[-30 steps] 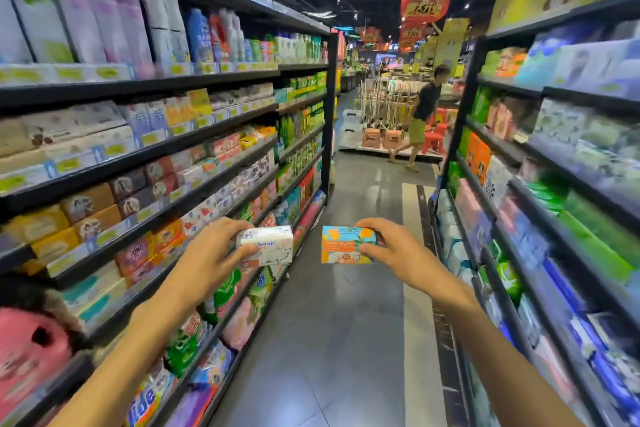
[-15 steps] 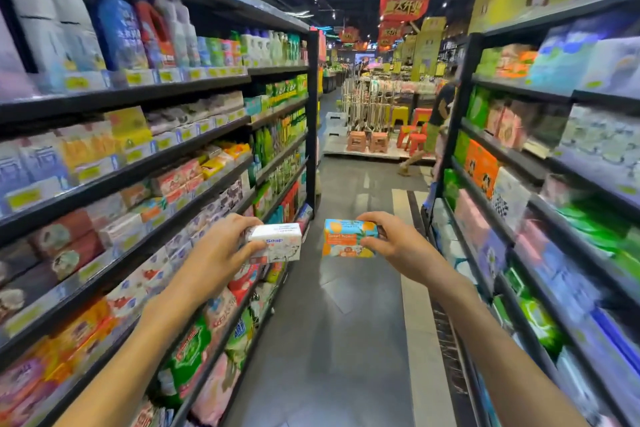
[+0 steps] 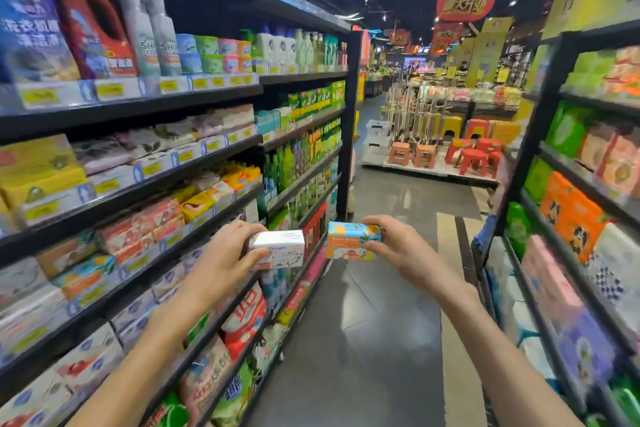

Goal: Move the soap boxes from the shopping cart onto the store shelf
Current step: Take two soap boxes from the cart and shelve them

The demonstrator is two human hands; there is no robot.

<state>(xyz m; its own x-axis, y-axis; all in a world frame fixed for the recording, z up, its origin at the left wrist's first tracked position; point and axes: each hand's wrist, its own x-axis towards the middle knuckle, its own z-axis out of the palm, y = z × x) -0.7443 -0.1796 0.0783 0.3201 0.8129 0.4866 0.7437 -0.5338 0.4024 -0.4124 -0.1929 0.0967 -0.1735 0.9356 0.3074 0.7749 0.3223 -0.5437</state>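
Observation:
My left hand grips a white soap box by its left end, held out level in front of me. My right hand grips an orange and blue soap box labelled Goat Soap by its right end. The two boxes hang side by side over the aisle floor, a small gap between them. Just left of the white box runs the left store shelf, whose middle tiers carry rows of boxed soaps. No shopping cart is in view.
Stocked shelving lines the right side of the narrow aisle. The grey tiled floor runs ahead to a display of plastic stools. Detergent bottles fill the top left shelf.
I have moved forward along the aisle, so the left shelves slid past. Both hands kept their boxes and rose slightly, staying side by side. The person ahead is gone from view.

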